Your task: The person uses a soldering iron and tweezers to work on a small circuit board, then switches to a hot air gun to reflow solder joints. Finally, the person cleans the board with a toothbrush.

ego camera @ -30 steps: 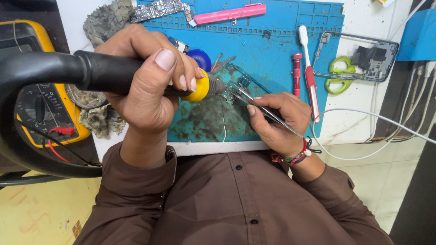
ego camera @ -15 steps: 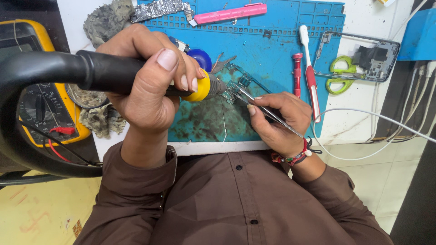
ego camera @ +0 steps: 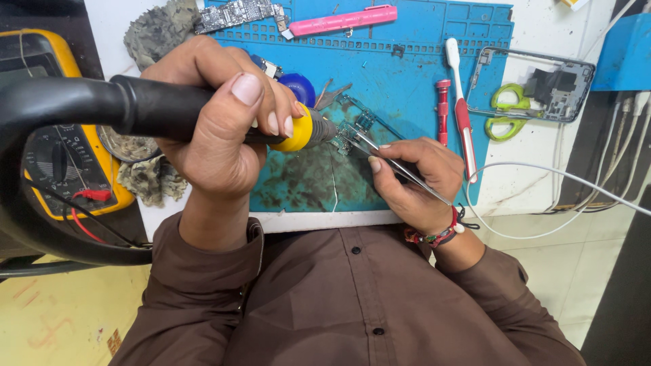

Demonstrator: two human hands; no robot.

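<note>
My left hand (ego camera: 220, 129) grips a black hot-air tool handle (ego camera: 146, 108) with a yellow collar (ego camera: 298, 132); its metal nozzle points right at a small circuit board (ego camera: 356, 129). My right hand (ego camera: 413, 179) pinches metal tweezers (ego camera: 380, 156) whose tips rest on that same board. The board lies on a blue work mat (ego camera: 407, 74), stained dark near its front edge. Both sleeves are brown, and a beaded band circles my right wrist.
A yellow multimeter (ego camera: 47, 142) with red leads sits at left beside grey rags (ego camera: 156, 30). On or near the mat lie a pink tool (ego camera: 342, 20), a red screwdriver (ego camera: 443, 108), a white-and-red brush (ego camera: 460, 102), a phone frame (ego camera: 536, 85), green scissors (ego camera: 505, 115) and a white cable (ego camera: 569, 179).
Both hands have held almost still; the tweezers and nozzle stay on the board.
</note>
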